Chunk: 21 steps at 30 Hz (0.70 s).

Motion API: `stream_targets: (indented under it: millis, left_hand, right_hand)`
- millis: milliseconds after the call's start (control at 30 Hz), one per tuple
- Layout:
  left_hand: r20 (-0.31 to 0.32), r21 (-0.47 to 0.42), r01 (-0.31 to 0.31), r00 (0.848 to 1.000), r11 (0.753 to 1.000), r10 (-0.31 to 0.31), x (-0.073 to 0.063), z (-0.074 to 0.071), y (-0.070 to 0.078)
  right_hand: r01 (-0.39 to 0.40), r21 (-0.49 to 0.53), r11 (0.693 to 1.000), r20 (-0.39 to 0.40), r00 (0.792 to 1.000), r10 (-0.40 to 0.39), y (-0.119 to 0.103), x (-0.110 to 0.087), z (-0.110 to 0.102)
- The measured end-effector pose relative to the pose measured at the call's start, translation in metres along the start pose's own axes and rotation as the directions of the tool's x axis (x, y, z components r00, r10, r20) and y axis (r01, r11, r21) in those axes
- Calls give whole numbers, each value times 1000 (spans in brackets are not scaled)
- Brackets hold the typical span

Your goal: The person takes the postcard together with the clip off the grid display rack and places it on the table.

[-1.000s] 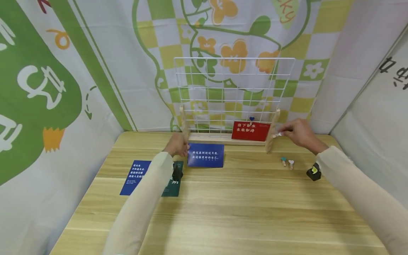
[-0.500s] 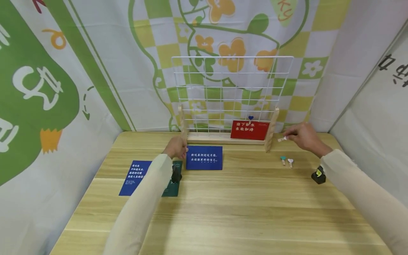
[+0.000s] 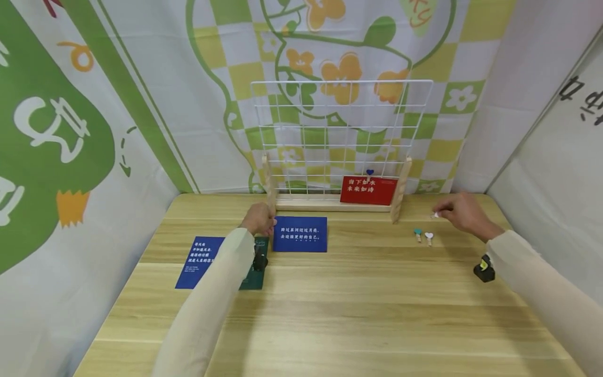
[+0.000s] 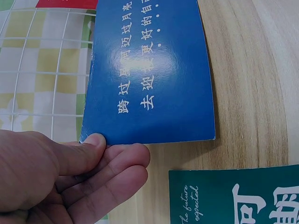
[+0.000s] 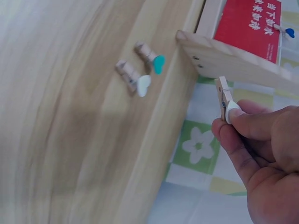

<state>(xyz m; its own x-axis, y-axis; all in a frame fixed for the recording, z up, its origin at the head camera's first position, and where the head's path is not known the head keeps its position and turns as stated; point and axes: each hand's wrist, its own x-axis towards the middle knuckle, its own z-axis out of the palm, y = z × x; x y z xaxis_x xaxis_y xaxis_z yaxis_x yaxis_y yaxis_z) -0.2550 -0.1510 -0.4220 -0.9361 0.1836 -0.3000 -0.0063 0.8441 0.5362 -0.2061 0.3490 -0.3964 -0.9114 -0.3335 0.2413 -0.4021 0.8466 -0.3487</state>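
My left hand (image 3: 258, 219) pinches a blue card (image 3: 300, 234) with white writing by its left corner, thumb on the printed face. The card is held in front of the lower left of a white wire grid rack (image 3: 346, 125) with wooden legs. To the rack's right, my right hand (image 3: 464, 213) pinches a small wooden clothespin (image 5: 224, 100) with a white heart between thumb and fingers. On the rack's lower right hangs a red card (image 3: 367, 191), with a blue-heart clothespin (image 3: 369, 173) at its top edge.
A teal-heart clothespin (image 3: 417, 234) and a white-heart clothespin (image 3: 429, 238) lie on the wooden table (image 3: 358, 314). Another blue card (image 3: 195, 264) and a green card (image 3: 254, 277) lie at left, partly behind my left sleeve. Printed cloth walls (image 3: 542, 173) enclose the table.
My right hand has moved right and slightly toward me, away from the rack's right leg, with the clothespin. My left hand and its blue card have shifted only slightly.
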Motion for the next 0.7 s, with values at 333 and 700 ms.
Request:
stream_targets:
  millis: [333, 700]
  left_hand:
    - [5, 18, 38, 999, 999, -38, 2, 5, 1]
    - [1, 71, 51, 999, 996, -52, 2, 8, 1]
  right_hand:
    - [-91, -27, 996, 101, 991, 93, 15, -9, 2]
    - [-123, -34, 992, 164, 978, 127, 26, -16, 4]
